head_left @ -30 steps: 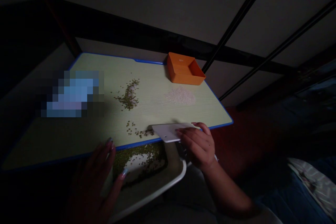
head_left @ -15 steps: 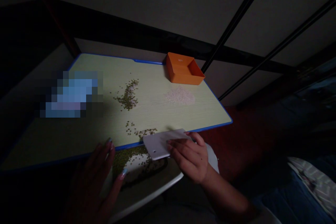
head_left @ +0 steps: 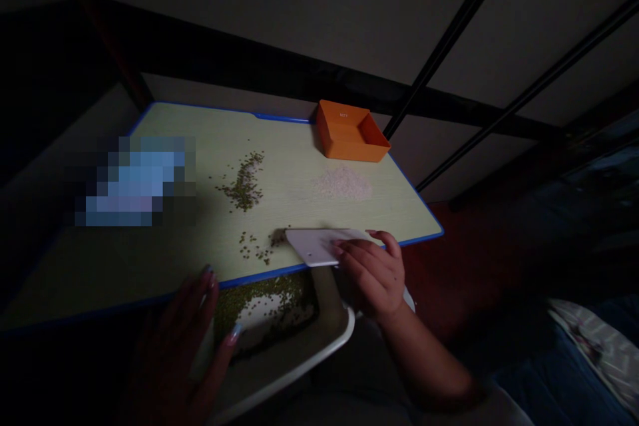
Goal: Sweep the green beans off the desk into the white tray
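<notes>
My right hand (head_left: 374,279) grips a flat white scraper (head_left: 310,246) with a small hole near one corner. The scraper is tilted over the table's front edge, its far edge close to a small scatter of green beans (head_left: 247,246). Below that edge is a white tub (head_left: 319,354) with many green beans (head_left: 234,303) inside. At the tub's left side my left hand (head_left: 184,333) is in deep shadow, fingers stretched and thumb apart over the tub; whether it touches the rim is unclear. Farther back lie a mixed pile of green beans and pale grains (head_left: 244,186) and a heap of white rice-like grains (head_left: 344,183).
An orange open box (head_left: 354,146) stands at the back right of the pale, blue-edged table (head_left: 294,146). A blurred-out bright object (head_left: 137,183) is on the left. Behind rises a panelled wall (head_left: 299,6). Patterned cloth (head_left: 596,333) lies at lower right.
The scraper came toward me over the tub, then went back up onto the table edge. Beans near its far edge shifted slightly. My left hand stayed in place.
</notes>
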A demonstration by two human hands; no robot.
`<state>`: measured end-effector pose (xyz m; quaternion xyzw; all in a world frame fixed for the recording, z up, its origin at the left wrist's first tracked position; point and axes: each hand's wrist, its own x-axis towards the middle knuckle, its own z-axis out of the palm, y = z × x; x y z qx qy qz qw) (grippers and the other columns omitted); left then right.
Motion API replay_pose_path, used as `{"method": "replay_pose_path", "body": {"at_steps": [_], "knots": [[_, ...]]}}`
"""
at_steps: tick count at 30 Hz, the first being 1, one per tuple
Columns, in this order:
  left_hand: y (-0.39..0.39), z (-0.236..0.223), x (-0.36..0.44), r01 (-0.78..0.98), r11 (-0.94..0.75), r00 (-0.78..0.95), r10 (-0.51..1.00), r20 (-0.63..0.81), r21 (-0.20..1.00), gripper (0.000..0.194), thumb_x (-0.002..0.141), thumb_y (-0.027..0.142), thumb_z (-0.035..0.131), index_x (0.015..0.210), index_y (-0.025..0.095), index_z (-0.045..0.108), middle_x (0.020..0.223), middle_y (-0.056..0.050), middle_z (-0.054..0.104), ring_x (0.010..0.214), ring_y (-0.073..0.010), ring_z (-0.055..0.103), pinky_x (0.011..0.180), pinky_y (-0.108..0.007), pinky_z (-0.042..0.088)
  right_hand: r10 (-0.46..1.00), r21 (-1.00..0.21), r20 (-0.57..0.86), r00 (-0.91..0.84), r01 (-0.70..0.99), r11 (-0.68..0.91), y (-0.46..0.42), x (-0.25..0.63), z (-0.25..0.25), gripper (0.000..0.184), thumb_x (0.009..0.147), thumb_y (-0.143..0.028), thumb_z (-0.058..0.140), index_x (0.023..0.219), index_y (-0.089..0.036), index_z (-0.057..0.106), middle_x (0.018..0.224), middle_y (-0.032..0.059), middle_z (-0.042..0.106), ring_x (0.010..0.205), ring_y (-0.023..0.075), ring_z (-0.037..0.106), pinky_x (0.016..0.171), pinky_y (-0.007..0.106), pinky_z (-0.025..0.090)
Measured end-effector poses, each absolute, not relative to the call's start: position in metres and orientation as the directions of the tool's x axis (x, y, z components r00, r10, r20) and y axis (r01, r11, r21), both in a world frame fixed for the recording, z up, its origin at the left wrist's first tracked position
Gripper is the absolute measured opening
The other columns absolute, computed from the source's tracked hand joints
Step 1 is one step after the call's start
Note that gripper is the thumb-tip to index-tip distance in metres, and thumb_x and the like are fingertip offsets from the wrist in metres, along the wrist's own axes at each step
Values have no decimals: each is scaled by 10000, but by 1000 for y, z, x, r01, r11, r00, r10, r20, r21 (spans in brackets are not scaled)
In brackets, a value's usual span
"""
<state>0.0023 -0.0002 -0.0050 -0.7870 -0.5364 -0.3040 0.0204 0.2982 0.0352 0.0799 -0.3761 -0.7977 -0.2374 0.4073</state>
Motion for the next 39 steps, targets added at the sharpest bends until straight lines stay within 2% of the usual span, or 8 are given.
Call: {"method": "replay_pose_path", "body": {"at_steps": [4, 7, 12, 20, 25, 29, 33, 39], "knots": [[1, -6, 3, 858, -419, 234, 832, 503, 296, 687, 877, 399, 437, 1528, 326, 230, 1570, -49, 474, 1448, -313, 442, 1077, -635, 492, 408, 57, 844, -348, 815, 577, 50, 290, 83, 192, 1001, -135, 467, 1018, -185, 652, 913, 40, 800, 845, 148, 722, 967, 400, 438], [2, -6, 2, 858, -422, 240, 833, 498, 292, 699, 872, 404, 440, 1530, 344, 213, 1568, -39, 477, 1438, -310, 457, 1078, -625, 495, 418, 55, 840, -346, 821, 568, 63, 279, 79, 183, 983, -119, 491, 995, -209, 651, 916, 9, 797, 838, 134, 715, 979, 382, 420], [1, -4, 1, 857, -413, 237, 847, 476, 309, 711, 864, 384, 454, 1531, 357, 208, 1561, -47, 487, 1435, -315, 462, 1072, -635, 499, 441, 52, 800, -406, 780, 623, 65, 272, 72, 184, 988, -136, 497, 980, -225, 658, 949, -14, 796, 855, 115, 708, 1017, 385, 404], [-1, -5, 0, 856, -407, 230, 852, 470, 320, 712, 859, 382, 473, 1527, 349, 230, 1579, -37, 463, 1467, -280, 422, 1133, -587, 465, 418, 50, 802, -427, 745, 665, 47, 305, 61, 183, 998, -147, 495, 951, -215, 658, 921, 10, 792, 891, 138, 719, 1022, 434, 426], [-1, -7, 1, 860, -386, 215, 867, 450, 334, 709, 865, 379, 465, 1529, 358, 215, 1592, -32, 443, 1475, -288, 408, 1144, -620, 441, 394, 68, 817, -421, 749, 660, 42, 322, 56, 185, 987, -133, 496, 994, -223, 658, 923, 17, 798, 907, 148, 737, 987, 426, 475], [-1, -4, 2, 859, -390, 216, 863, 458, 331, 702, 863, 385, 466, 1523, 373, 229, 1578, -32, 466, 1456, -293, 436, 1129, -616, 457, 372, 65, 853, -367, 781, 622, 40, 331, 56, 180, 970, -115, 517, 1035, -212, 654, 927, 36, 800, 887, 160, 749, 916, 423, 524], [-1, -4, 2, 859, -386, 216, 868, 448, 335, 702, 867, 396, 453, 1527, 371, 215, 1580, -46, 462, 1458, -306, 432, 1105, -632, 472, 355, 59, 886, -300, 830, 555, 40, 340, 65, 179, 945, -86, 544, 1034, -199, 650, 918, 60, 794, 869, 178, 748, 908, 434, 517], [0, -5, 3, 850, -414, 233, 850, 472, 326, 713, 865, 387, 461, 1531, 357, 209, 1582, -45, 459, 1455, -316, 432, 1094, -617, 483, 427, 72, 857, -290, 887, 457, 40, 352, 83, 196, 926, -89, 577, 1033, -228, 664, 793, 11, 740, 734, 154, 677, 884, 386, 483]]}}
